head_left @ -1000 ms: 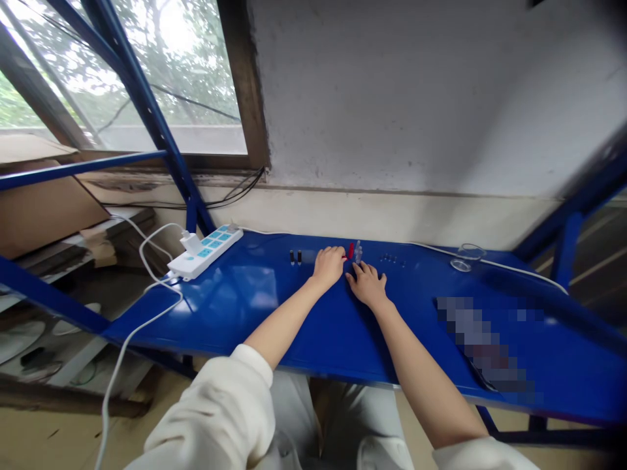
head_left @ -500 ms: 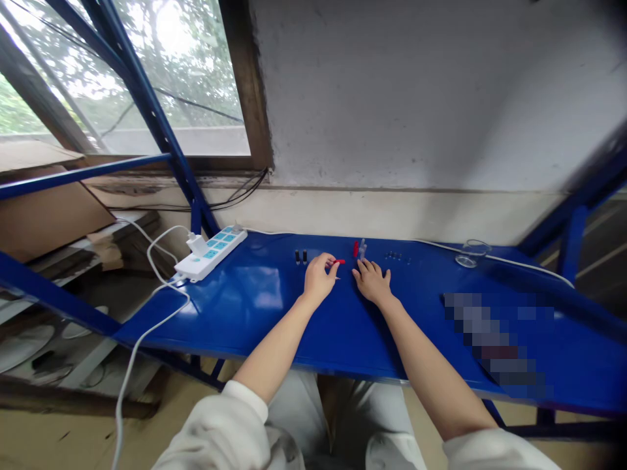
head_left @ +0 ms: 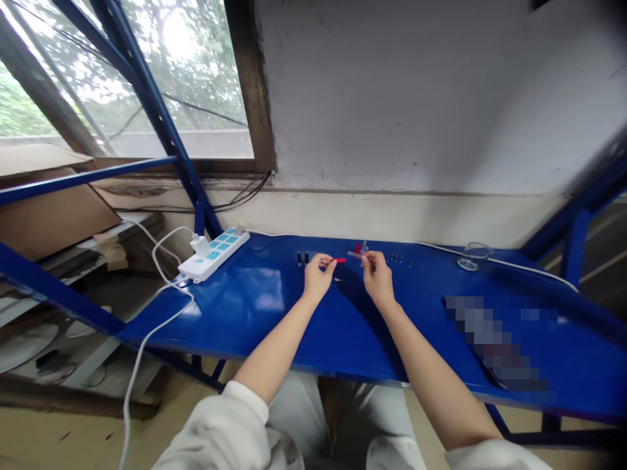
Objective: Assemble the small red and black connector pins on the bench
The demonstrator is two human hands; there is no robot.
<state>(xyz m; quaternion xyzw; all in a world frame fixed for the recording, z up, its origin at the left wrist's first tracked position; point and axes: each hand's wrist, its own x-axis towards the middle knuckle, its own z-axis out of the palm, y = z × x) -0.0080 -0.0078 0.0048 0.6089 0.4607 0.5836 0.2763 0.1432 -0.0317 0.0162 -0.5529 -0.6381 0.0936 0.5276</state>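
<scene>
My left hand (head_left: 317, 275) is raised a little above the blue shelf (head_left: 274, 307), its fingers pinched on a small red piece (head_left: 339, 260). Facing it, my right hand (head_left: 379, 276) pinches a small clear plastic piece (head_left: 356, 254) that points toward the red one. The two pieces are close together but apart. Another red piece (head_left: 357, 248) stands on the shelf just behind them. Two small black cylinders (head_left: 302, 258) stand to the left of my left hand. A row of tiny dark parts (head_left: 399, 259) lies to the right of my right hand.
A white power strip (head_left: 213, 255) with blue sockets lies at the shelf's left end, its white cable (head_left: 147, 339) hanging off the edge. A clear glass dish (head_left: 470, 256) sits far right by a white cord. Blue frame posts (head_left: 161, 124) rise at left and right. Cardboard lies far left.
My left hand lifted the red piece off the shelf. My right hand rose from lying flat and picked up the clear piece, bringing it toward the red one.
</scene>
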